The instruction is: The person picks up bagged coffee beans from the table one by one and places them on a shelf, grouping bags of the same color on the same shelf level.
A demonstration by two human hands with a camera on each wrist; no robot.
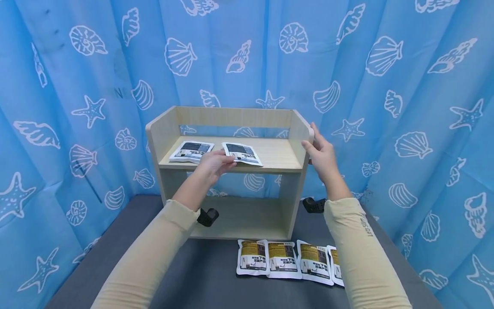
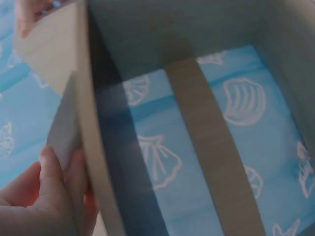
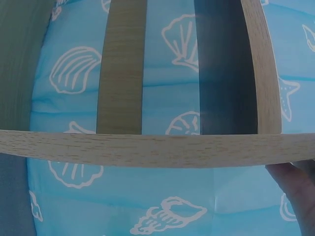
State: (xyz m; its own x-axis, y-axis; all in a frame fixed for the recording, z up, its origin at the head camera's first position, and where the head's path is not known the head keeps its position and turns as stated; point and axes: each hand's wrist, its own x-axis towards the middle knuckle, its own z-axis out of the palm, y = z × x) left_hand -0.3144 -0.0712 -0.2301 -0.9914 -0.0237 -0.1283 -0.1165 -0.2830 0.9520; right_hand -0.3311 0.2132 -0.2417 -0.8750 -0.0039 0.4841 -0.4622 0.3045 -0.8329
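A small pale-wood shelf unit (image 1: pixel 278 150) stands before me. My left hand (image 1: pixel 215 166) pinches the near edge of a white packet (image 1: pixel 243 153) with a dark printed label, over the middle of the upper board. In the left wrist view, this packet (image 2: pixel 65 130) appears edge-on between thumb and fingers, beside the board's front edge. Another white packet (image 1: pixel 191 151) lies flat to its left on the same board. My right hand (image 1: pixel 323 155) grips the front edge of the right side panel (image 1: pixel 302 128); only part of that hand (image 3: pixel 298 194) shows in the right wrist view.
On the dark table (image 1: pixel 193 274), several white packets (image 1: pixel 283 259) with gold and black labels lie in a row in front of the unit's right side; my right sleeve (image 1: pixel 366 257) partly covers the last one. A blue seashell curtain (image 1: pixel 262 64) hangs behind.
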